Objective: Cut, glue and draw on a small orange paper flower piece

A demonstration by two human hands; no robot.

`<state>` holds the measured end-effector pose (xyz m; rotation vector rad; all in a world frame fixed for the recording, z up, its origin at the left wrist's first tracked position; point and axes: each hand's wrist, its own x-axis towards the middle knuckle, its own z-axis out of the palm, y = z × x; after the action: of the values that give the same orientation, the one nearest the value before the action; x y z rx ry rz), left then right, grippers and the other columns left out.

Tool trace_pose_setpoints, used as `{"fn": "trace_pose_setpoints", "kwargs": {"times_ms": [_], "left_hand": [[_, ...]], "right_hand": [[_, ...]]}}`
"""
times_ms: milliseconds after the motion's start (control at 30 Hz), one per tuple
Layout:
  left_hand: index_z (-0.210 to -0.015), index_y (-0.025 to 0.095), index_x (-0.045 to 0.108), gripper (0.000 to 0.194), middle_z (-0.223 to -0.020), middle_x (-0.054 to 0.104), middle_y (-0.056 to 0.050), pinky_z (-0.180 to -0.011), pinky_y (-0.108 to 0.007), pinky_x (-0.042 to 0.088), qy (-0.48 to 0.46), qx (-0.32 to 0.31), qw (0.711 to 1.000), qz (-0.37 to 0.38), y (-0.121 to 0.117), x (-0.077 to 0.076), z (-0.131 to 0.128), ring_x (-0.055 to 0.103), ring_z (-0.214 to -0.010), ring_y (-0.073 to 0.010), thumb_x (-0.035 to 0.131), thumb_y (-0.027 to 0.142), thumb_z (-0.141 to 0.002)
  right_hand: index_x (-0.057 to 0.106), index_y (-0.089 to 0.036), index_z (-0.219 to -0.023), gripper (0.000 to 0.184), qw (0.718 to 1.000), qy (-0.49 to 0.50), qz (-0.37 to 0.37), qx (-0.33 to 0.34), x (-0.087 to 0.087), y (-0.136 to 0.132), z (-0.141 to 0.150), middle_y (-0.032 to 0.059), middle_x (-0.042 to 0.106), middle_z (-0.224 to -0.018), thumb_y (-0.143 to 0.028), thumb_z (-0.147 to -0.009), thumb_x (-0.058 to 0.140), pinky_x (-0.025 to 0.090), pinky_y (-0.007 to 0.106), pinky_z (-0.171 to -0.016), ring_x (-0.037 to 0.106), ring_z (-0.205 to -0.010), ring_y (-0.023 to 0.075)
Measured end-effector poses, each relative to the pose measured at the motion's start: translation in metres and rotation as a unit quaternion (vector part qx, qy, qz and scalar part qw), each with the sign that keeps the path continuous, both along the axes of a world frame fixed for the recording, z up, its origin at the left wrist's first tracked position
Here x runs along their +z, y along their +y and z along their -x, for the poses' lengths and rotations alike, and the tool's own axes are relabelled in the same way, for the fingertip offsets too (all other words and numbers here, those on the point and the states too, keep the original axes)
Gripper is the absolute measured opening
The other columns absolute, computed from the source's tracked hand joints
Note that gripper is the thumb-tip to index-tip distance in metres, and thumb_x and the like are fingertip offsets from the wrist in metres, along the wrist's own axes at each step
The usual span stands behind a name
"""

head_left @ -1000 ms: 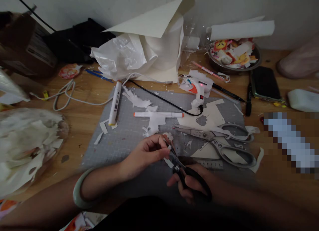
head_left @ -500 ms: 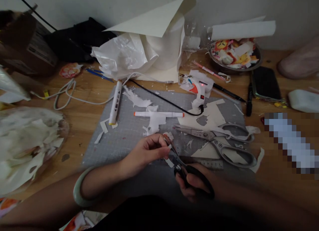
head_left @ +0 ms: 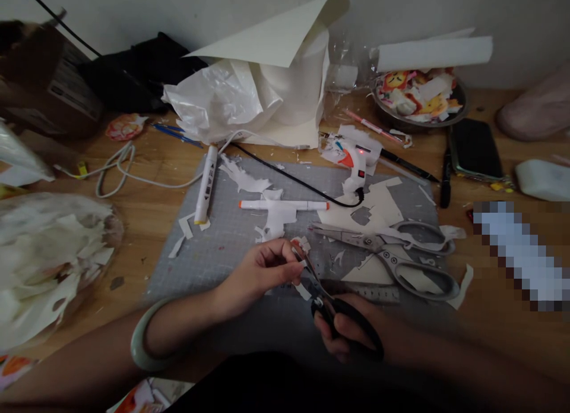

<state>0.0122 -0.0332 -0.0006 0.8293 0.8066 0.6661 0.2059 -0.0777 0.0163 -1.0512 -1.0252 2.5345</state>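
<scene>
My right hand (head_left: 341, 327) is closed round the black handles of a small pair of scissors (head_left: 317, 288), whose blades point up and left. Between the fingertips of my left hand (head_left: 271, 267) is pinched a small piece of paper (head_left: 304, 263), mostly hidden by the fingers. The blades lie right at this piece, against my left fingertips. Whether they cut into it I cannot tell. Both hands are above a grey cutting mat (head_left: 240, 240). Just beyond them lies an orange-tipped white marker (head_left: 307, 205) with a white paper scrap (head_left: 278, 214) over its middle.
Large grey scissors (head_left: 392, 257) and a ruler (head_left: 378, 294) lie right of my hands. A white glue gun (head_left: 358, 169) with a lit red light stands behind, its black cord (head_left: 289, 176) crossing the mat. Left is a bag of paper scraps (head_left: 53, 258); back right, a metal bowl (head_left: 421, 120).
The scissor blades seem to have closed slightly beside my left fingertips. Otherwise both hands and the things on the table stay in place.
</scene>
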Motion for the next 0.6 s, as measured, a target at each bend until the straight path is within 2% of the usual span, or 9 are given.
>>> {"fn": "trace_pose_setpoints", "kwargs": {"times_ms": [367,600], "left_hand": [[-0.063,0.016,0.054,0.024,-0.062,0.056,0.001,-0.063,-0.023,0.035,0.007,0.004,1.0,0.019,0.0002,-0.0007,0.001,0.047,-0.063,-0.0114,0.071,0.03,-0.074],[-0.063,0.015,0.055,0.025,-0.066,0.057,0.0,-0.064,-0.024,0.037,-0.002,-0.004,1.0,0.006,0.0,0.001,-0.0005,0.049,-0.065,-0.012,0.072,0.031,-0.073]], "right_hand": [[0.042,-0.018,-0.067,0.065,1.0,-0.004,0.0,-0.003,-0.0022,-0.0012,0.0009,-0.0075,0.039,-0.053,-0.081,-0.06,0.053,0.031,0.022,-0.047,0.037,-0.048,0.0056],[0.042,-0.018,-0.067,0.064,0.999,0.037,-0.009,-0.001,-0.0069,-0.0017,-0.0011,-0.0064,0.04,-0.054,-0.08,-0.063,0.053,0.031,0.022,-0.048,0.036,-0.049,0.0061]]}}
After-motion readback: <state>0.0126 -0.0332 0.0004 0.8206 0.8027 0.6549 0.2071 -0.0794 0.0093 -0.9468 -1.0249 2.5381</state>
